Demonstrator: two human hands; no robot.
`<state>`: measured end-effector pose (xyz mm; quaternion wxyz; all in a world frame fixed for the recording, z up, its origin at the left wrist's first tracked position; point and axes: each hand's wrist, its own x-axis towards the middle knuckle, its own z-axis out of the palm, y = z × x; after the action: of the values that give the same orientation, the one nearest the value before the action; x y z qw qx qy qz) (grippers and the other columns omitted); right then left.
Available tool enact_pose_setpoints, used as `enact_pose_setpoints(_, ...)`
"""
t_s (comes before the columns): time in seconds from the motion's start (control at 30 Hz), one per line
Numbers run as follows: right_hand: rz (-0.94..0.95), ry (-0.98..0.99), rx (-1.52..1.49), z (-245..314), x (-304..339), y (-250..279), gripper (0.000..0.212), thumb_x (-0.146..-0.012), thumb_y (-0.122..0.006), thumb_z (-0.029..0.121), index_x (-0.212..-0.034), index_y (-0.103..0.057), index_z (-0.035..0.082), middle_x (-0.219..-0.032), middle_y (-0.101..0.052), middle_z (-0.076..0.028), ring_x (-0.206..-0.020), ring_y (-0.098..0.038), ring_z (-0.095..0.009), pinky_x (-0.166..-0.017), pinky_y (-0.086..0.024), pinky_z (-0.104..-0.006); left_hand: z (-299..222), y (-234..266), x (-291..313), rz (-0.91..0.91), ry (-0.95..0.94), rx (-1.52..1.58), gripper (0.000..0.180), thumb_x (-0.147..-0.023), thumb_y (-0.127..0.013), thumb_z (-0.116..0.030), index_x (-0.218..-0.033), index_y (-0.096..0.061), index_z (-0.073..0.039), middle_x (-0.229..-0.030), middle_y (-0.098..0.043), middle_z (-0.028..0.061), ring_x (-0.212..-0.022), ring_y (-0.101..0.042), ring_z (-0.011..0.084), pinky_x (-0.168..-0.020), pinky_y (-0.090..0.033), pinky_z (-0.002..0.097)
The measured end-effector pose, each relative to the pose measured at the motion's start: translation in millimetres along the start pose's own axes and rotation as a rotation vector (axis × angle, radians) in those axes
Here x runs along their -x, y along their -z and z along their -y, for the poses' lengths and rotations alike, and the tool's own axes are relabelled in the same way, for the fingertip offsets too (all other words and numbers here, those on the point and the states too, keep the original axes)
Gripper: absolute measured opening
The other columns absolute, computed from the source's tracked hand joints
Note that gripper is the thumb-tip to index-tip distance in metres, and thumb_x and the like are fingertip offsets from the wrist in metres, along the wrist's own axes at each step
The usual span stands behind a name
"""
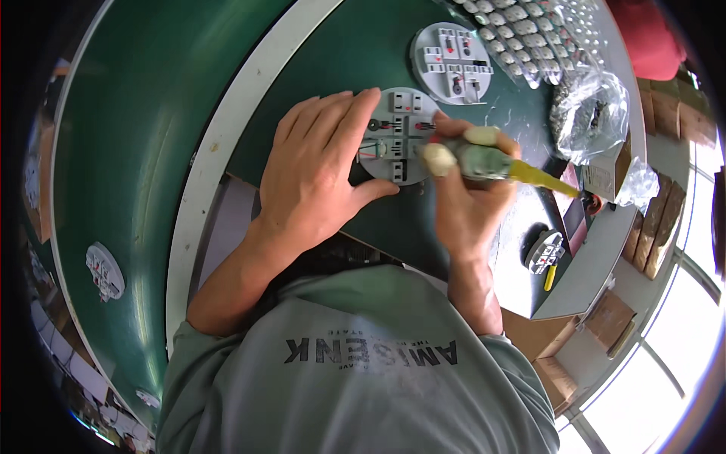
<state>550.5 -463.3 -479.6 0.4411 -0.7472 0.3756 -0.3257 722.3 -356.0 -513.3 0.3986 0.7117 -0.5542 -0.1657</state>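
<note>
A round grey plate with rectangular sockets and small electrical parts lies on the green table in front of me. My left hand holds it from the left, the forefinger along its upper left rim and the thumb at its lower rim. Closed around a power screwdriver with a yellow cable end is my right hand, at the plate's right side. White covers sit on some of its fingertips. Blur and the fingers hide the driver's tip. A second, similar round plate lies just beyond the first.
At the far right are a tray of many small white parts and a clear plastic bag. Another round plate lies near a yellow-handled tool. Left of a pale rail, a green belt carries further plates.
</note>
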Motion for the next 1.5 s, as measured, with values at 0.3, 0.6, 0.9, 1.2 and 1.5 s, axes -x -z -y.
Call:
enact_pose_setpoints(0.3,-0.174,-0.559,0.412,7,9,82,0.058,-0.105,-0.072,0.021,-0.153,-0.049,-0.002,-0.131,-0.068,-0.017,-0.107,-0.072,-0.024,-0.080,-0.064,-0.0338,-14,-8,-21,-0.079,-0.078,0.004,0.068,-0.067,-0.098,-0.023,-0.128,-0.071,-0.009,-0.137,-0.067,0.0098,-0.131,-0.059,0.0369,-0.112,-0.043,0.0509)
enact_pose_setpoints(0.6,-0.426,-0.196,0.606,-19,-33,146,0.038,-0.105,-0.070,0.020,-0.136,-0.069,-0.003,-0.122,-0.077,-0.013,-0.109,-0.072,-0.020,-0.097,-0.055,-0.0356,-15,-33,-44,-0.134,-0.155,-0.053,0.017,-0.075,-0.091,-0.016,-0.088,-0.081,-0.012,-0.117,-0.076,-0.0040,-0.134,-0.059,0.0334,-0.115,-0.038,0.0545)
enact_pose_setpoints(0.9,-0.194,-0.294,0.959,-99,-141,220,0.040,-0.101,-0.066,0.024,-0.132,-0.072,0.000,-0.120,-0.078,-0.018,-0.111,-0.074,-0.025,-0.099,-0.054,-0.0357,-8,-29,-53,0.006,-0.264,-0.060,0.014,-0.079,-0.089,-0.019,-0.089,-0.082,-0.013,-0.120,-0.077,-0.0055,-0.140,-0.056,0.0325,-0.122,-0.028,0.0610)
enact_pose_setpoints(1.2,-0.248,-0.251,1.066,-134,-159,224,0.038,-0.098,-0.065,0.024,-0.129,-0.075,0.003,-0.120,-0.078,-0.021,-0.110,-0.075,-0.035,-0.099,-0.055,-0.0413,-27,-28,-50,-0.082,-0.103,-0.157,0.007,-0.084,-0.084,-0.017,-0.086,-0.079,-0.012,-0.123,-0.075,-0.0029,-0.141,-0.054,0.0343,-0.119,-0.032,0.0630)
enact_pose_setpoints(1.5,-0.513,-0.310,0.887,-139,-160,216,0.038,-0.093,-0.075,0.024,-0.125,-0.077,0.002,-0.107,-0.080,-0.014,-0.099,-0.075,-0.022,-0.092,-0.056,-0.0351,-15,-21,-67,0.060,-0.243,-0.089,0.003,-0.086,-0.082,-0.013,-0.088,-0.082,-0.010,-0.117,-0.078,-0.0012,-0.140,-0.055,0.0358,-0.119,-0.034,0.0574)
